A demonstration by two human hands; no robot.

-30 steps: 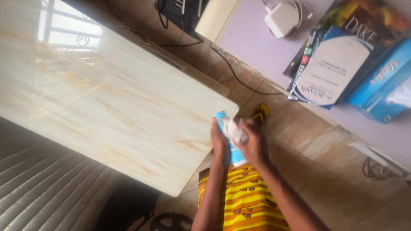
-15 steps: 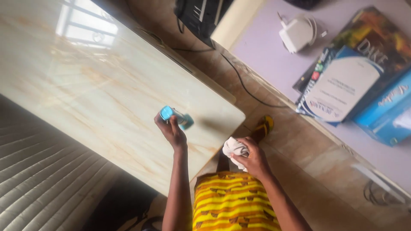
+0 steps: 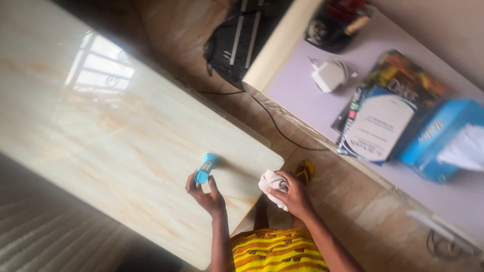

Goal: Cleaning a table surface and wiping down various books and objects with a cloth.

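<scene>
Head view: blue bottle at the near corner of the glossy table, white rag held off the edge.

Left hand (image 3: 205,195) closed round the base of small blue bottle (image 3: 205,168), cap end pointing away over cream marble-look tabletop (image 3: 116,121). Right hand (image 3: 292,194) bunched tight on crumpled white cloth (image 3: 271,182), just beside the table corner, above tiled floor (image 3: 353,201). Hands apart, each gripping its own item. Best handled, by judgement: bottle kept low and tilted toward the surface, squeezed lightly, cloth kept ready close by. Beyond: lilac desk (image 3: 302,85) with white charger (image 3: 328,75), books (image 3: 383,121), blue tissue box (image 3: 443,141). Yellow striped garment (image 3: 272,252) at bottom.
</scene>
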